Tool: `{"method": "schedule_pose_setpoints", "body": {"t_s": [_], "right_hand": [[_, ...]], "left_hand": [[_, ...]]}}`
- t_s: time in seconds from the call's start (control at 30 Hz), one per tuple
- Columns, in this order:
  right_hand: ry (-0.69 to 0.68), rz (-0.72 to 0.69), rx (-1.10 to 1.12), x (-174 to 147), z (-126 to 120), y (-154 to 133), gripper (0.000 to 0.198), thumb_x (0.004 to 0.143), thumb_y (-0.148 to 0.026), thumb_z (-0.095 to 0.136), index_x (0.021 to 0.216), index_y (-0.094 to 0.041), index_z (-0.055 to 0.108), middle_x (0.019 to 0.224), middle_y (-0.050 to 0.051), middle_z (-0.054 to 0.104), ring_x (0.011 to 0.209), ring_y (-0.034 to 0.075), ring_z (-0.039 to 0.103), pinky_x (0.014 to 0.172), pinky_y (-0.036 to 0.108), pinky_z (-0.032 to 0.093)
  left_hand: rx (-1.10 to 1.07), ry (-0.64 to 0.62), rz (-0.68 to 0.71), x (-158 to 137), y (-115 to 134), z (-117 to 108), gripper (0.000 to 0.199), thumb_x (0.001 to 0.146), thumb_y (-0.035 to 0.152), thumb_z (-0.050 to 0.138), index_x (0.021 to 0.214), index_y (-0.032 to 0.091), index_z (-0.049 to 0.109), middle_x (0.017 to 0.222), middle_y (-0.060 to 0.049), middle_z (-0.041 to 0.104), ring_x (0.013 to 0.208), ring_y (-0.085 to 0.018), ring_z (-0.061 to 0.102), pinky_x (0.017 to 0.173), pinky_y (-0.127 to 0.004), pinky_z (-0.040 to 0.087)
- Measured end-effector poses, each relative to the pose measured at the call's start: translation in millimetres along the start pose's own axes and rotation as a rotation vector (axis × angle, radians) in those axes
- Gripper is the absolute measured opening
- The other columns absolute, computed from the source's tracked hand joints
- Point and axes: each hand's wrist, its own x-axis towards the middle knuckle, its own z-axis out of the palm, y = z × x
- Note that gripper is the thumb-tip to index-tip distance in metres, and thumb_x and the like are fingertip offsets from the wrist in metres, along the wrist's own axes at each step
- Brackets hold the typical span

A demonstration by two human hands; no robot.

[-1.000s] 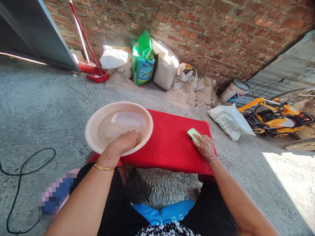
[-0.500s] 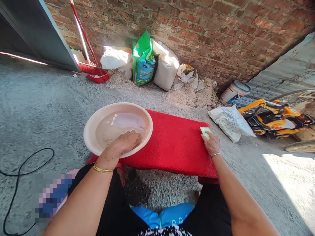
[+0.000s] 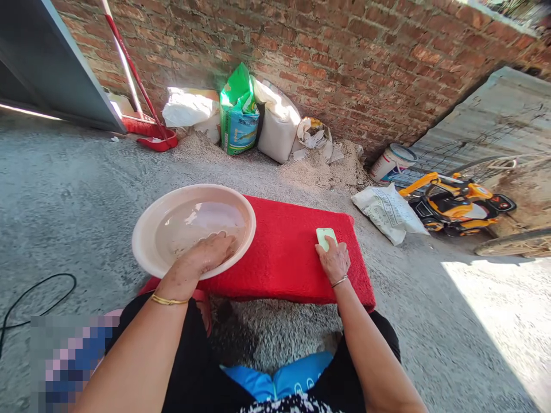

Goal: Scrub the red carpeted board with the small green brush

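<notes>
While the person sits over a red mat (image 3: 284, 252) spread on the concrete floor (image 3: 77, 189), both hands are engaged. The left hand (image 3: 206, 255) rests inside a shallow pink basin (image 3: 148, 229), fingers loosely spread and dipped in a little cloudy water, gripping nothing. The right hand (image 3: 333, 261) is closed on a pale green bar of soap (image 3: 326, 236), pressing it flat to the mat near the far right corner. Judged step: soaping the mat's pile. The next move calls for firm strokes across the mat, with water brought over from the basin. The soap looks smooth, rounded and slippery when wet. The mat appears dense and largely dry. The basin sits on the mat's left end, overhanging its edge. Sacks (image 3: 258, 115) stand against the brick wall (image 3: 365, 57).
</notes>
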Motion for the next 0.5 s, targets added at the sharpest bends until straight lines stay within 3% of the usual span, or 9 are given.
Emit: {"method": "schedule_pose_setpoints", "body": {"t_s": [0.13,0.23,0.37,0.5], "right_hand": [[-0.024,-0.202,0.030,-36.7,-1.4,-13.6,0.045,0.092,-0.053,0.059,0.127,-0.027,0.068,0.094,0.011,0.057,0.081,0.026,0.059,0.074,0.039,0.047],[-0.096,-0.272,0.121,-41.1,-3.8,-1.7,0.043,0.092,-0.054,0.058,0.124,-0.029,0.068,0.093,0.007,0.059,0.080,0.022,0.059,0.071,0.033,0.047],[-0.030,-0.063,0.152,-9.8,-8.3,20.7,0.052,0.091,-0.061,0.053,0.123,-0.023,0.069,0.089,0.008,0.061,0.085,0.025,0.062,0.070,0.033,0.046],[-0.076,0.198,0.025,13.2,-11.0,11.2,0.056,0.090,-0.058,0.058,0.131,-0.021,0.065,0.098,0.015,0.062,0.093,0.031,0.064,0.076,0.040,0.047]], "left_hand": [[-0.033,-0.006,-0.026,1.1,-1.6,7.0,0.041,0.097,0.033,0.041,0.130,0.019,0.062,0.143,-0.012,0.060,0.133,-0.024,0.055,0.113,-0.037,0.042],[-0.030,-0.010,-0.013,-0.1,1.4,4.8,0.037,0.097,0.029,0.041,0.124,0.019,0.065,0.133,-0.013,0.065,0.124,-0.025,0.061,0.108,-0.040,0.046],[-0.031,-0.044,-0.008,-3.8,8.6,-6.9,0.033,0.096,0.026,0.043,0.116,0.018,0.067,0.125,-0.013,0.068,0.116,-0.025,0.064,0.105,-0.041,0.048],[-0.042,-0.040,-0.035,-5.7,12.1,-11.0,0.031,0.095,0.029,0.046,0.116,0.019,0.067,0.125,-0.011,0.068,0.117,-0.025,0.064,0.105,-0.039,0.048]]}}
